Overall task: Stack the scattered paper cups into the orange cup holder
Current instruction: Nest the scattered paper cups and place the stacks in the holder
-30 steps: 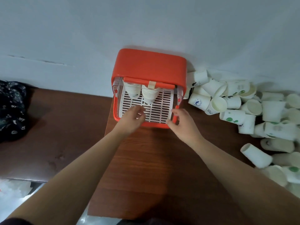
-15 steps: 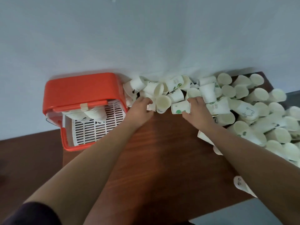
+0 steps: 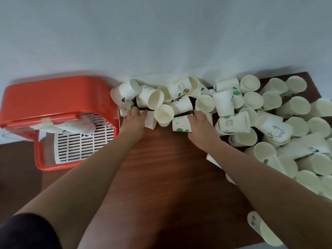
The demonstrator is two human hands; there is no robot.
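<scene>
Thin white paper cups [image 3: 224, 103] are heaped on the brown wood-grain counter [image 3: 170, 159], just right of the orange plastic cup holder [image 3: 59, 94]. Likely light, crushable, smooth-walled: grip near the stiffer rolled rim, squeeze gently. Left hand [image 3: 133, 121] and right hand [image 3: 201, 126] rest on the pile's near edge, fingers fairly straight, nothing pinched.

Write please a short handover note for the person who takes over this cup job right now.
Left hand: open, fingers on cups at the pile's near edge, beside the holder.
Right hand: open, resting on a green-dotted cup.
Orange cup holder: at the left of the table, a few stacked cups inside.
Done: only those few.
Left: the big pile of loose cups on the right.
</scene>
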